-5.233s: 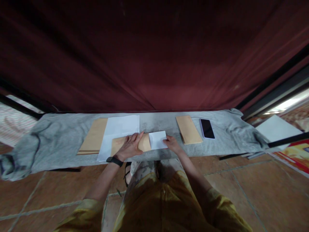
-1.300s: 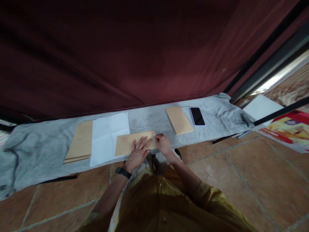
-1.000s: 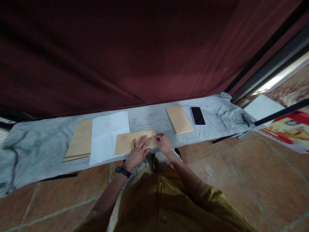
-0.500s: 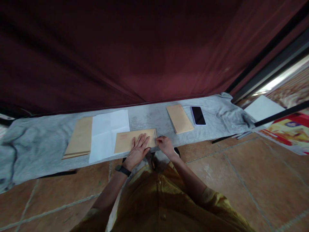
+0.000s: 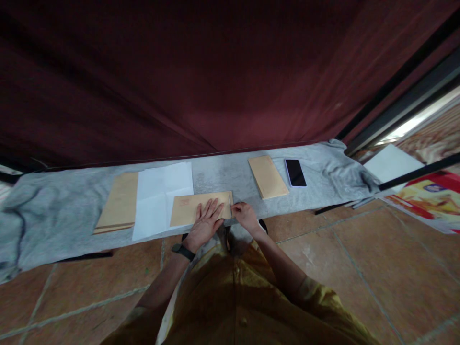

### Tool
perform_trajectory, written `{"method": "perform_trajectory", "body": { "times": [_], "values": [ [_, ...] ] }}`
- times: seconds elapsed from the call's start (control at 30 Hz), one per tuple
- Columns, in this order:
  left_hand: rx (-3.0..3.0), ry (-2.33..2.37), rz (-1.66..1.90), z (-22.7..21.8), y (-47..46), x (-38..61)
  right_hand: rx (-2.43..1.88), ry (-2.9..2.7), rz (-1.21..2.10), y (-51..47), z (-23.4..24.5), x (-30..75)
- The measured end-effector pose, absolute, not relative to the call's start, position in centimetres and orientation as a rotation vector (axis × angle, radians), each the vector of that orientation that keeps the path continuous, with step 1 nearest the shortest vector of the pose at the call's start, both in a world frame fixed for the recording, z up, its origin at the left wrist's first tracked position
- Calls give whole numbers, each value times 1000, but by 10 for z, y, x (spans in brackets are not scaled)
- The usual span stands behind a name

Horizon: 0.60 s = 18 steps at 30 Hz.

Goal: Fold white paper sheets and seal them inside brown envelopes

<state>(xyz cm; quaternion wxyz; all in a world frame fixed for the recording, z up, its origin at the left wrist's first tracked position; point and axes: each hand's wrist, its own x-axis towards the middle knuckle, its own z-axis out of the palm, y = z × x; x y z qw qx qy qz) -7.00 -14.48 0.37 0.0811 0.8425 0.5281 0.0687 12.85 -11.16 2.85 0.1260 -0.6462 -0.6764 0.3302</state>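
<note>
Brown envelope front and centre, lying flat on the grey cloth-covered surface, close to its near edge. The left hand is pressed down on the envelope's right half, palm flat, fingers spread and pointing away from the person, a dark watch on the wrist. The right hand sits at the envelope's right end, fingers curled with the tips touching that short edge; whether they actually pinch it is too small to tell. The envelope's left end overlaps a spread of white paper sheets. Just beyond those to the left, a stack of brown envelopes. Out to the right, well apart from the hands, another envelope pile lies angled, with a dark-screened phone just beside it. A dark red curtain hangs behind the whole surface.
</note>
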Motion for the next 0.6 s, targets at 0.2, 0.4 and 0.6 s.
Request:
{"method": "perform_trajectory", "body": {
  "times": [0.2,0.4,0.6],
  "values": [
    [2534,1592,187,8,-146,-68,-1863,-2005,922,-112,27,129],
    [2538,1621,192,7,-152,-60,-1826,-1984,823,-93,28,132],
    [2563,1610,158,9,-162,-48,-1804,-2017,787,-47,34,116]
  ]
}}
